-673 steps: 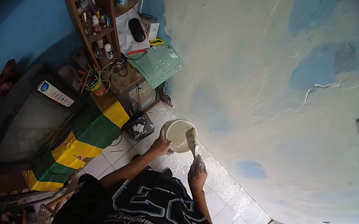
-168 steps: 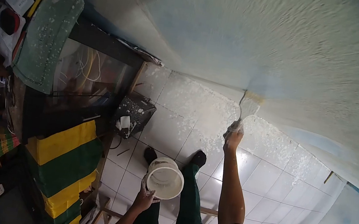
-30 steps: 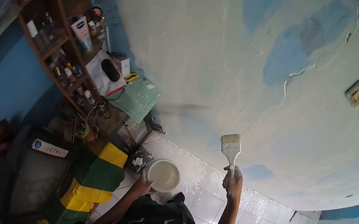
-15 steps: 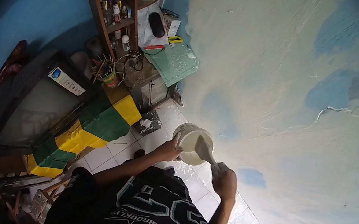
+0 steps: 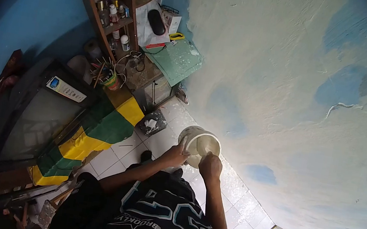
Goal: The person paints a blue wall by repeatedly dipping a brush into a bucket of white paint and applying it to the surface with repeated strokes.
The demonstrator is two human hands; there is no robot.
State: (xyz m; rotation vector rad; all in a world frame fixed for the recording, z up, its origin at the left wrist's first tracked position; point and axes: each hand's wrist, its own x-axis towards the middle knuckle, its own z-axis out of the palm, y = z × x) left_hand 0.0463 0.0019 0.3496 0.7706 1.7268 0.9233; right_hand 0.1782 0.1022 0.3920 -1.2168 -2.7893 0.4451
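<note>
Pale, blue-patched wall (image 5: 263, 103) beside white-tiled floor (image 5: 104, 161). We see a tub (image 5: 188, 133) held above the floor: prob. heavyish w/ liquid, stiff, slick; best gripped below rim. Our L hand (image 5: 178, 154) clamps its side; our R hand (image 5: 211, 167) closes on a brush (image 5: 207, 151), mostly hidden inside: prob. soft bristles, firm handle.

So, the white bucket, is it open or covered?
Open: no lid covers the bucket; its pale inside shows, and the right hand is at its mouth.
</note>
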